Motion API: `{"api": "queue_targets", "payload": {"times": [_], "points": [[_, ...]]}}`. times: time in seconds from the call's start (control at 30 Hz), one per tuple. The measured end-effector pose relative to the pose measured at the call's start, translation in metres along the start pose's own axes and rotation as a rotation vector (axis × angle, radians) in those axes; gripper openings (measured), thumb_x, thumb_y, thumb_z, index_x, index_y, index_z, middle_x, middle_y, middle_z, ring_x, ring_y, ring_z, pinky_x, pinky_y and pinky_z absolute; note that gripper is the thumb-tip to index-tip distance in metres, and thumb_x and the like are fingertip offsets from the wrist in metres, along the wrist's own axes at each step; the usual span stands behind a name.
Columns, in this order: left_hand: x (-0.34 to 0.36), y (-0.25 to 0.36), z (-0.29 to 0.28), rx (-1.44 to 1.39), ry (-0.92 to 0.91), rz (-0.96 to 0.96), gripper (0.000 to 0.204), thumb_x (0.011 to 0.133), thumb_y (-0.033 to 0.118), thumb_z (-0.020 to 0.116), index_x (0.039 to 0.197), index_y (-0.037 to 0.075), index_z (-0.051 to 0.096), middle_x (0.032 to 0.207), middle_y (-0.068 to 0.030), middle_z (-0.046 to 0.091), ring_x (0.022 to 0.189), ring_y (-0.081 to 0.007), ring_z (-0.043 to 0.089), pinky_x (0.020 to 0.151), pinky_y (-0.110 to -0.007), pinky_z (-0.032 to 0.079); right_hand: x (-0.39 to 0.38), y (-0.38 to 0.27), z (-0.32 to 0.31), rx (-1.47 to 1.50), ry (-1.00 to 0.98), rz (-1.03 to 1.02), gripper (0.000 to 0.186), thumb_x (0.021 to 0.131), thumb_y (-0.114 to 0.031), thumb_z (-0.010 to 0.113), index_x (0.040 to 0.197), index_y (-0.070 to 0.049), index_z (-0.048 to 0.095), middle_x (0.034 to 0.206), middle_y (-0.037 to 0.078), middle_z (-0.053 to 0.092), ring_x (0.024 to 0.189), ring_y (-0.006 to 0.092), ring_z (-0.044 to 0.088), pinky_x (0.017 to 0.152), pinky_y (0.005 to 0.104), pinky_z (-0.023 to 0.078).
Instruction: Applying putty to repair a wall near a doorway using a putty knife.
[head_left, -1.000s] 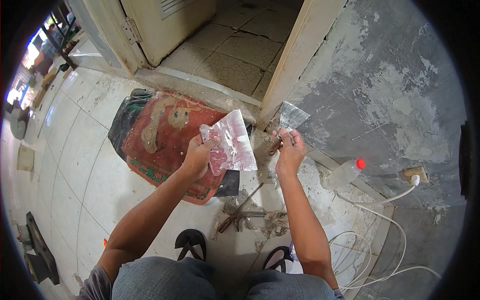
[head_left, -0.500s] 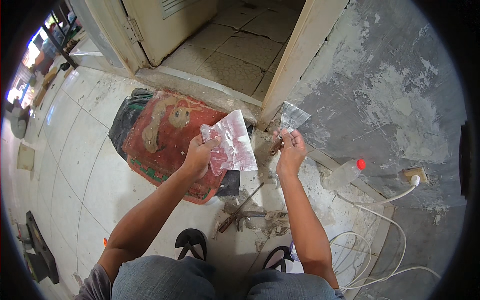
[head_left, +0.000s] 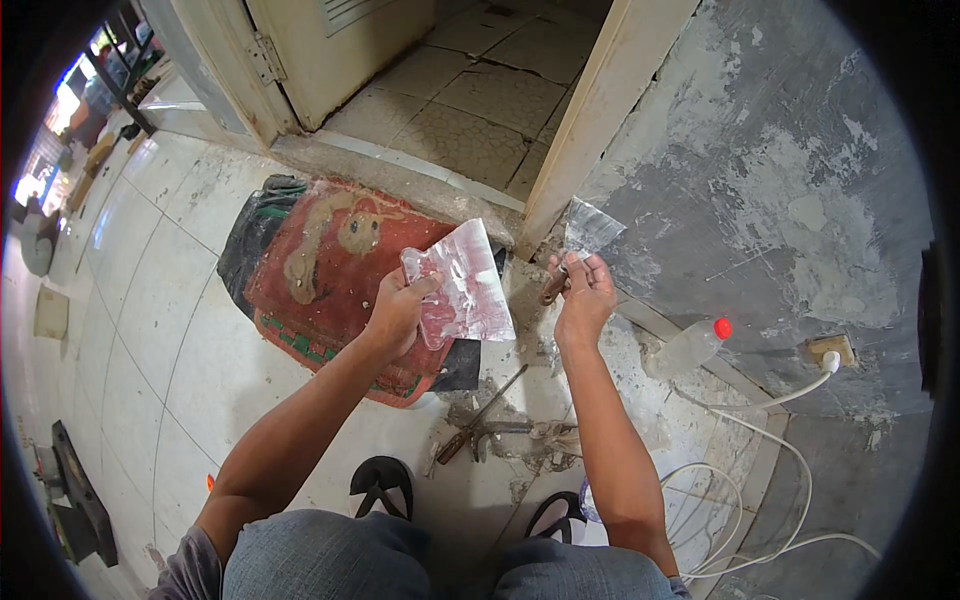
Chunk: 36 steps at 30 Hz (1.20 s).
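My left hand (head_left: 398, 312) is closed on the pinkish, clear grip of a wide spreader (head_left: 478, 285), whose flat metal blade carries smears of white paste. My right hand (head_left: 584, 300) pinches a putty knife (head_left: 596, 228) where its blade meets the brown handle. That blade points up beside the grey wall (head_left: 790, 190), near the foot of the door frame. Below the spreader lies a worn red mat (head_left: 320, 260), partly hidden by it and my left hand.
A screwdriver (head_left: 480, 415) and a hammer (head_left: 505, 428) lie on the stained floor between my arms. A clear bottle with a red cap (head_left: 690, 348) stands by the wall, near a white cable (head_left: 760, 408) plugged into a socket. Behind the mat runs a raised door sill (head_left: 390, 180).
My right hand has shifted slightly to the right, and the putty knife's blade has turned a little with it. The left hand and spreader stay nearly in place.
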<state>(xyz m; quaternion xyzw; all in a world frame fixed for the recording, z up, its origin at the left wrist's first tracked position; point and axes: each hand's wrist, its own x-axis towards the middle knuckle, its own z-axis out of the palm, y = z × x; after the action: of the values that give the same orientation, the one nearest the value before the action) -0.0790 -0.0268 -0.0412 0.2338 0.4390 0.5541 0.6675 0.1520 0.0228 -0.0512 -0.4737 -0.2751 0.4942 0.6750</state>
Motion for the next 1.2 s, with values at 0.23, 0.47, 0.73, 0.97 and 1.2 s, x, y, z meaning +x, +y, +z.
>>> {"api": "queue_targets", "payload": {"times": [0.23, 0.47, 0.73, 0.97, 1.2], "points": [[0.000, 0.001, 0.000, 0.012, 0.022, -0.005, 0.015, 0.091, 0.005, 0.059, 0.104, -0.001, 0.063, 0.094, -0.0076, 0.067, 0.080, -0.0167, 0.066, 0.074, -0.032, 0.055, -0.005, -0.011, 0.011, 0.029, 0.027, 0.006, 0.010, 0.092, -0.001, 0.063, 0.100, 0.003, 0.057, 0.092, 0.012, 0.067, 0.081, 0.0176, 0.068, 0.072, 0.0263, 0.055], [0.002, -0.001, 0.000, 0.009, 0.016, 0.002, 0.014, 0.091, 0.005, 0.060, 0.103, -0.001, 0.063, 0.093, -0.0075, 0.067, 0.079, -0.0164, 0.066, 0.073, -0.032, 0.055, -0.004, -0.014, 0.012, 0.055, 0.024, -0.015, 0.013, 0.092, -0.002, 0.063, 0.101, 0.003, 0.056, 0.093, 0.013, 0.067, 0.081, 0.0185, 0.068, 0.073, 0.0263, 0.055], [0.001, 0.002, -0.001, 0.012, 0.025, -0.005, 0.015, 0.091, 0.005, 0.059, 0.103, -0.001, 0.063, 0.094, -0.0075, 0.068, 0.078, -0.0162, 0.066, 0.073, -0.032, 0.055, -0.002, -0.022, 0.016, 0.044, 0.001, -0.036, 0.013, 0.092, -0.002, 0.063, 0.101, 0.003, 0.057, 0.092, 0.012, 0.067, 0.081, 0.0183, 0.068, 0.073, 0.0271, 0.055], [0.000, 0.002, 0.002, 0.010, 0.030, -0.009, 0.015, 0.091, 0.004, 0.059, 0.104, -0.001, 0.063, 0.095, -0.0076, 0.068, 0.081, -0.0166, 0.067, 0.074, -0.032, 0.055, -0.001, -0.023, 0.015, 0.050, 0.003, -0.049, 0.010, 0.092, -0.002, 0.063, 0.099, 0.002, 0.058, 0.092, 0.012, 0.068, 0.080, 0.0178, 0.068, 0.073, 0.0270, 0.055], [0.001, 0.000, 0.000, -0.001, 0.024, -0.001, 0.015, 0.091, 0.004, 0.059, 0.104, -0.001, 0.063, 0.094, -0.0074, 0.067, 0.080, -0.0164, 0.066, 0.075, -0.032, 0.055, -0.004, -0.024, 0.016, 0.034, 0.002, -0.028, 0.011, 0.092, -0.003, 0.064, 0.098, 0.002, 0.057, 0.092, 0.012, 0.068, 0.080, 0.0176, 0.068, 0.071, 0.0263, 0.054]]}}
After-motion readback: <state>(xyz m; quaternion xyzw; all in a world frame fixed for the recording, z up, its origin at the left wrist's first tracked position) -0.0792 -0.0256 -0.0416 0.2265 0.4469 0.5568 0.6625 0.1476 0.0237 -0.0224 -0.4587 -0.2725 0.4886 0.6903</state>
